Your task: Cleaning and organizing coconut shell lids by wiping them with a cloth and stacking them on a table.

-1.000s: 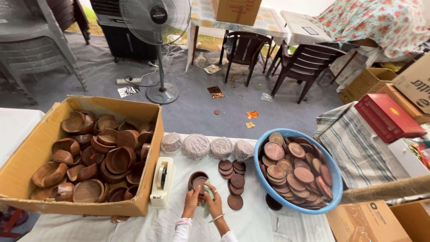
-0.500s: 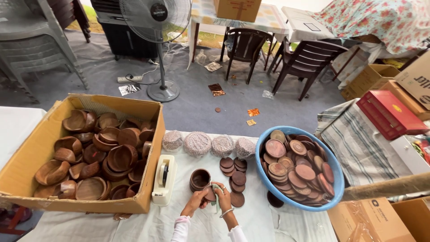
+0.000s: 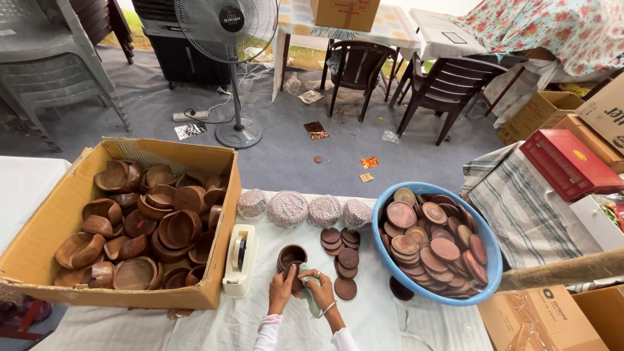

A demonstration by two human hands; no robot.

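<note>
Both hands meet at the near edge of the white-clothed table [image 3: 195, 322], at 6 o'clock in the view. The left hand [image 3: 281, 291] is curled around a small dark wooden piece, its fingers folded onto it; the piece is mostly hidden, so its shape cannot be told. The right hand [image 3: 321, 292] presses a pale green cloth [image 3: 308, 286] against the same piece, fingers closed over the cloth, a bangle at the wrist. Just above the hands, at 12 o'clock from them, stands a short stack of cups [image 3: 291, 255]. At 2 o'clock from the hands lie loose lids [image 3: 344, 260] flat on the cloth. At 9 o'clock sits a white tape dispenser [image 3: 240, 259], and beyond it a cardboard box [image 3: 39, 224] heaped with wooden bowls. At 3 o'clock is a blue basin [image 3: 390, 276] piled with more lids. Four wrapped bundles [image 3: 288, 208] line the far table edge.
</note>
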